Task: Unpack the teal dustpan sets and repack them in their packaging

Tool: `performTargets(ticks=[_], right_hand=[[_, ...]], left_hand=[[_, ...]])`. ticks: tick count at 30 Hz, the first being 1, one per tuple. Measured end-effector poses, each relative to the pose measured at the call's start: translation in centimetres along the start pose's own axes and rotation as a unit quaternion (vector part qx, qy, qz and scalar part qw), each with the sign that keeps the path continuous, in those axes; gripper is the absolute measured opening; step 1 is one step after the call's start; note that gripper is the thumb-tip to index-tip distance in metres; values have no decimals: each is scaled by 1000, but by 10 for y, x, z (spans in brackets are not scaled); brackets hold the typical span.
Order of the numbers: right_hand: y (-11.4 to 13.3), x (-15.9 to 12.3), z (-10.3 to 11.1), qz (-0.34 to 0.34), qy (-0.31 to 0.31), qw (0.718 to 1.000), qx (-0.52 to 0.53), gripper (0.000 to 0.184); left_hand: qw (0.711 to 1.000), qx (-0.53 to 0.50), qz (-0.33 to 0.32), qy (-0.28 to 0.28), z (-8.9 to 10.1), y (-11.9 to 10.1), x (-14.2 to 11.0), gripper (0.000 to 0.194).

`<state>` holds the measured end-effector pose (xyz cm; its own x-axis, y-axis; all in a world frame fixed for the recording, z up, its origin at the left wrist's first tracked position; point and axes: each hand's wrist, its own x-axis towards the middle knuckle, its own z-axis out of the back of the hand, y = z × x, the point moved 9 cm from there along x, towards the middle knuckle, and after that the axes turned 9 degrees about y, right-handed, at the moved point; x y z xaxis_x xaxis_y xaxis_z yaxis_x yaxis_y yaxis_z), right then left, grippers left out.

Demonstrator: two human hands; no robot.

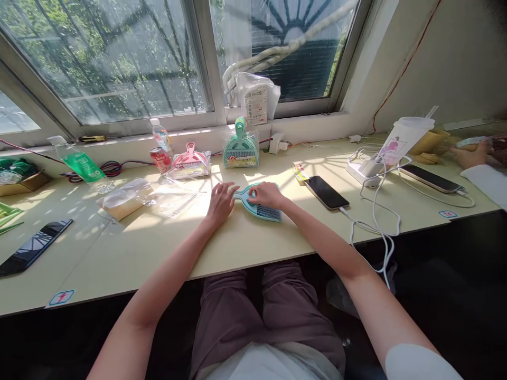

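Note:
A mint-green mini dustpan with a dark-bristled brush (251, 208) lies on the table in front of me, its handle pointing left. My right hand (268, 195) is over the set, with thumb and forefinger closed in a pinch on it. My left hand (222, 201) rests by the handle end, fingers bent and apart, fingertips at the handle without closing round it. Behind stand a packaged green dustpan set (240, 148) and a packaged pink one (190, 160). A small colourful label card (300, 173) lies right of my hands.
Clear plastic wrapping (178, 198), a tissue pack (125, 199), a green-labelled bottle (81, 164) and a red can (160, 158) are leftward. A charging phone (326, 192), white cables, a power strip (363, 171) and a cup (407, 140) are rightward. Another person's hand (471, 154) shows far right.

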<state>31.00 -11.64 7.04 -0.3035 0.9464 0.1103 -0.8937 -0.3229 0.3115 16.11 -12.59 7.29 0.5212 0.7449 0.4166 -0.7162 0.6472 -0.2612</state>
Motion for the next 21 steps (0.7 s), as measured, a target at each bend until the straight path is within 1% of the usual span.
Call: performTargets(ticks=[1, 2, 3, 4, 5, 6, 7, 8, 9, 10, 11, 12, 13, 14, 15, 16, 17, 18, 19, 20, 21], right_hand=[[-2, 0, 4, -10, -25, 999, 41, 20], [-5, 1, 8, -23, -56, 994, 90, 21], [-9, 1, 12, -37, -88, 985, 143, 22], [-12, 1, 16, -48, -115, 973, 196, 24], [-15, 3, 17, -53, -126, 960, 245, 28], [-16, 5, 17, -49, -119, 950, 285, 31], [-18, 8, 16, -40, -101, 944, 311, 35], [-21, 10, 16, -34, -81, 944, 319, 37], [-29, 10, 18, -38, -73, 950, 303, 38], [-42, 8, 23, -58, -82, 960, 263, 37], [-58, 3, 30, -91, -108, 969, 202, 35], [-76, -3, 38, -136, -141, 973, 124, 33], [-93, -10, 44, -180, -166, 969, 41, 32], [-105, -13, 46, -202, -166, 965, -30, 34], [-116, -13, 43, -218, -154, 960, -80, 37], [-128, -13, 37, -244, -127, 956, -102, 39], [-138, -11, 28, -262, -92, 956, -95, 40], [-141, -7, 19, -253, -60, 963, -74, 40], [-139, -2, 10, -228, -33, 972, -46, 40], [-133, 3, 5, -188, -16, 982, -19, 39], [-123, 7, 3, -141, -13, 990, 0, 39]], left_hand=[[996, -51, 40, -56, 9, 6, -2, 45], [984, -124, 82, -99, 13, 13, -6, 49], [963, -214, 117, -114, 10, 19, -7, 51], [936, -311, 135, -98, 0, 20, -7, 53], [904, -401, 135, -59, -13, 16, -4, 55], [873, -472, 124, -12, -26, 8, 0, 57], [847, -519, 113, 26, -35, 1, 2, 59], [831, -544, 107, 48, -41, -3, 3, 60], [823, -554, 112, 54, -43, -3, 4, 61], [819, -558, 126, 49, -44, 2, 3, 61], [815, -559, 147, 42, -44, 9, 2, 60], [810, -560, 170, 34, -43, 18, 0, 58], [803, -563, 192, 28, -43, 27, -2, 55], [796, -566, 214, 22, -42, 36, -4, 53], [788, -570, 233, 14, -41, 43, -6, 51], [780, -574, 247, 4, -40, 50, -7, 49], [774, -579, 258, -7, -38, 55, -8, 48], [768, -583, 264, -18, -36, 59, -8, 47], [765, -585, 266, -30, -35, 62, -8, 46], [764, -586, 265, -41, -33, 64, -8, 45], [765, -586, 263, -49, -32, 65, -7, 44]])
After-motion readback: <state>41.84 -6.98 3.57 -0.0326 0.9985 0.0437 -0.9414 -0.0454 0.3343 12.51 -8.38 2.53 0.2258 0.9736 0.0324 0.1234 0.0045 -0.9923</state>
